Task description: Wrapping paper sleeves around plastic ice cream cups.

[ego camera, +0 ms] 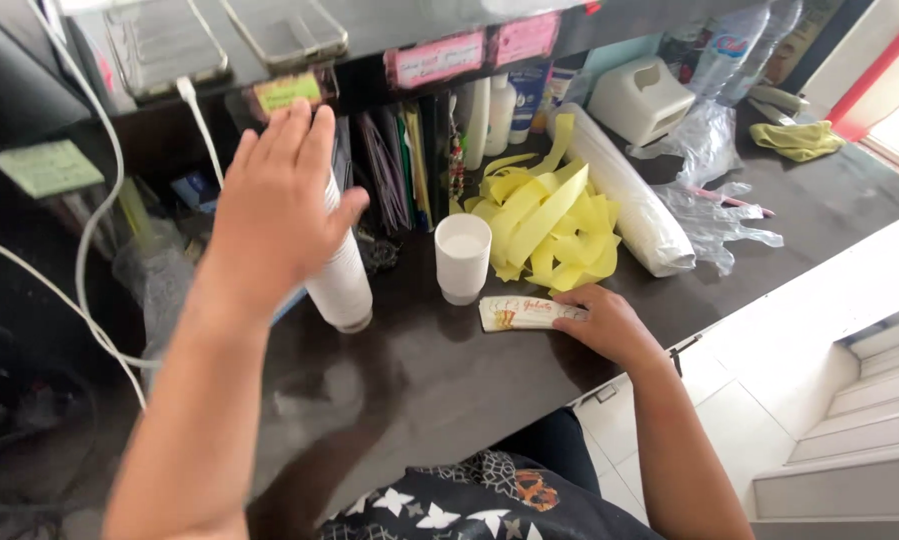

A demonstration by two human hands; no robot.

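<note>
— Both hands are out over the dark counter (419, 370), right? What's the left one doing?

— Left hand (274, 205) is raised, fingers together and pointing up, thumb spread to the side. It's against the stack of white cups (341, 275) that stands rim-down on the counter; the palm covers the upper part of the stack, so I cannot tell whether I'm truly gripping it or only touching it.

— And the other?

— My right hand (609, 325) lies low on the counter near its front edge, fingers curled lightly onto one end of a small flat packet (519, 313), cream-coloured with printing on it. The packet lies flat, lengthwise, just in front of a single white cup (462, 257).

— Where is that cup compared with the stack?

— It stands upright, mouth up, to the right of the stack, with a clear gap between them.

— What else is around?

— Behind the single cup there's a loose heap of yellow paper strips (549, 215). Beside that, a long sleeve of white cups (624, 195) wrapped in clear plastic lies on its side. Further back stand some white bottles (499, 110), and a white cable (99, 220) hangs down on the left.
</note>
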